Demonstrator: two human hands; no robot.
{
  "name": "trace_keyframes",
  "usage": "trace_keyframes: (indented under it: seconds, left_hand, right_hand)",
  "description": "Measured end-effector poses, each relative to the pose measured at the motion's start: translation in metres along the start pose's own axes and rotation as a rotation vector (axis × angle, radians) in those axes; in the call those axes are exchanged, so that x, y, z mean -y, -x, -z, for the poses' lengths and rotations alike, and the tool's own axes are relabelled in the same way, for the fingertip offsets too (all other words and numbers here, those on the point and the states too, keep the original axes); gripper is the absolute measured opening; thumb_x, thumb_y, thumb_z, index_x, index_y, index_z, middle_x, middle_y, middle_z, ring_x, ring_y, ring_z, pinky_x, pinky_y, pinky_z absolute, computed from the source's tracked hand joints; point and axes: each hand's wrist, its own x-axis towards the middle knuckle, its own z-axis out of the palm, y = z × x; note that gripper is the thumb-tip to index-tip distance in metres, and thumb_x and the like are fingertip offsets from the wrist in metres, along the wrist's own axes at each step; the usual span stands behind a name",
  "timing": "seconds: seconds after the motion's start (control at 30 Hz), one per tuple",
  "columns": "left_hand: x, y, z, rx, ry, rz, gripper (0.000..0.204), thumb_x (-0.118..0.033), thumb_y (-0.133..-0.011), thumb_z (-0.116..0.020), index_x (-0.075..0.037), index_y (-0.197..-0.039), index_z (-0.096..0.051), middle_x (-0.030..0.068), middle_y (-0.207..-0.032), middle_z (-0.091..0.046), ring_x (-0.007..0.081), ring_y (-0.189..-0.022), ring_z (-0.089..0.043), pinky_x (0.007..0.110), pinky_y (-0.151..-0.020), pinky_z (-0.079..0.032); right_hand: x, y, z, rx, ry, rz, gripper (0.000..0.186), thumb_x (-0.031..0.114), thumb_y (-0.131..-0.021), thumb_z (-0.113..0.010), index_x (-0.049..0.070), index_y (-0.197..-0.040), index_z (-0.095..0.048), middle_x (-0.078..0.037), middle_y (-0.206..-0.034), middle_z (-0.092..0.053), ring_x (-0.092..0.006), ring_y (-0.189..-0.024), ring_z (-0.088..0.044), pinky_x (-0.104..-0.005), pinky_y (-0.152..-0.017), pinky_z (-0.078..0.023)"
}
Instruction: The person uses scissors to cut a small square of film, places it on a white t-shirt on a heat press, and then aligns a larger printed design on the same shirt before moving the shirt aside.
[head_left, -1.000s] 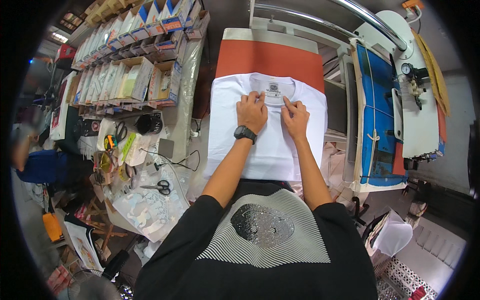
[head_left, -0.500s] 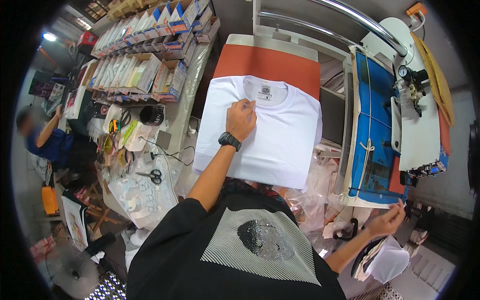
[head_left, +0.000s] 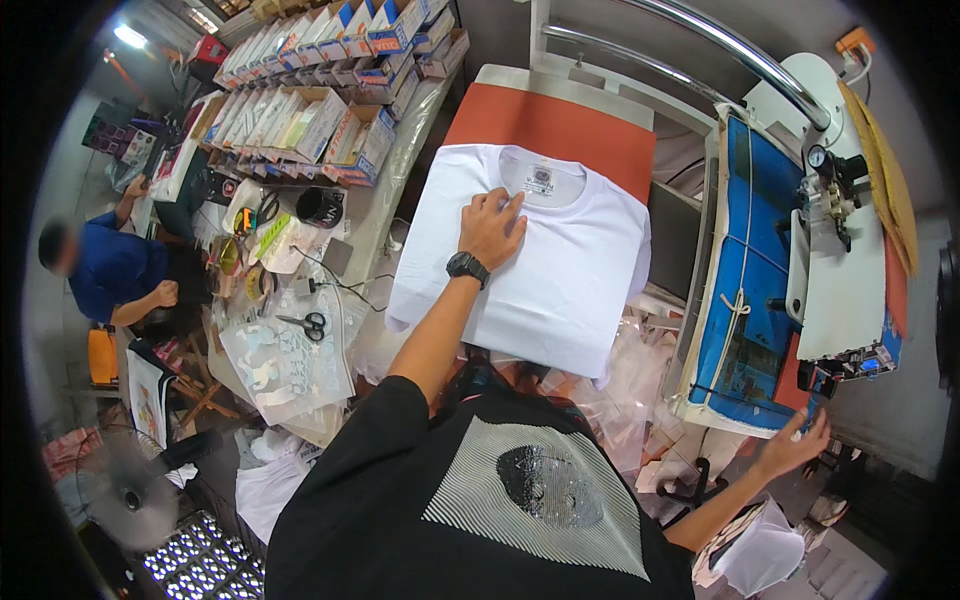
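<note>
A folded white T-shirt (head_left: 540,270) lies over the orange-red pad (head_left: 560,125) of a heat press platen, its collar and printed neck label away from me. My left hand (head_left: 492,235) rests on the shirt just below the collar, fingers loosely bent and apart, holding nothing that I can see. A black watch (head_left: 466,266) is on that wrist. Out to the right, my right hand (head_left: 797,447) is raised with its fingers apart, near the front corner of the blue-covered press part (head_left: 755,270) and below the control box (head_left: 866,362). No object shows in it.
To the left, a table holds cardboard boxes (head_left: 290,130), a black mug (head_left: 320,207), scissors (head_left: 305,325) and clear printed film (head_left: 275,365). Another person (head_left: 120,265) stands beyond it. A chrome bar (head_left: 735,50) crosses the upper right. A fan (head_left: 130,495) stands lower left.
My left hand has flattened slightly against the shirt, near the collar. The fingers of my right hand have spread. The other person has moved, and the whole view has shifted a little.
</note>
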Motion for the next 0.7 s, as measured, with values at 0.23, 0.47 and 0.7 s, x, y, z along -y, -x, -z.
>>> trace_keyframes:
  seconds: [0.23, 0.47, 0.7]
  left_hand:
    - [-0.001, -0.005, 0.000, 0.013, 0.106, 0.052, 0.042, -0.025, -0.084, -0.065, -0.012, -0.124, -0.064, 0.0082, -0.114, -0.058, 0.0267, -0.102, -0.052, 0.041, -0.087, -0.042]
    - [0.033, 0.018, 0.001, -0.255, 0.347, 0.181, 0.043, -0.013, -0.081, -0.065, -0.008, -0.124, -0.063, 0.0122, -0.110, -0.059, 0.0298, -0.100, -0.055, 0.042, -0.090, -0.046]
    - [0.041, 0.109, 0.083, -0.345, 0.428, 0.304, 0.012, -0.002, -0.083, -0.060, -0.004, -0.091, -0.069, 0.0130, -0.078, -0.064, 0.0286, -0.069, -0.061, 0.036, -0.065, -0.049]
  right_hand:
    - [0.013, -0.001, -0.020, 0.003, -0.021, 0.039, 0.053, 0.041, -0.098, -0.054, -0.003, -0.126, -0.055, -0.023, -0.124, -0.054, -0.0400, -0.117, -0.050, -0.0478, -0.100, -0.039]
    - [-0.003, -0.052, -0.025, 0.366, 0.139, 0.227, 0.044, 0.033, -0.098, -0.055, -0.005, -0.120, -0.062, -0.029, -0.128, -0.054, -0.0421, -0.119, -0.051, -0.0472, -0.103, -0.038]
    - [0.020, -0.057, 0.007, 0.566, -0.011, 0.197, 0.052, 0.048, -0.090, -0.064, -0.003, -0.103, -0.070, -0.023, -0.100, -0.069, -0.0376, -0.094, -0.066, -0.0438, -0.082, -0.052]
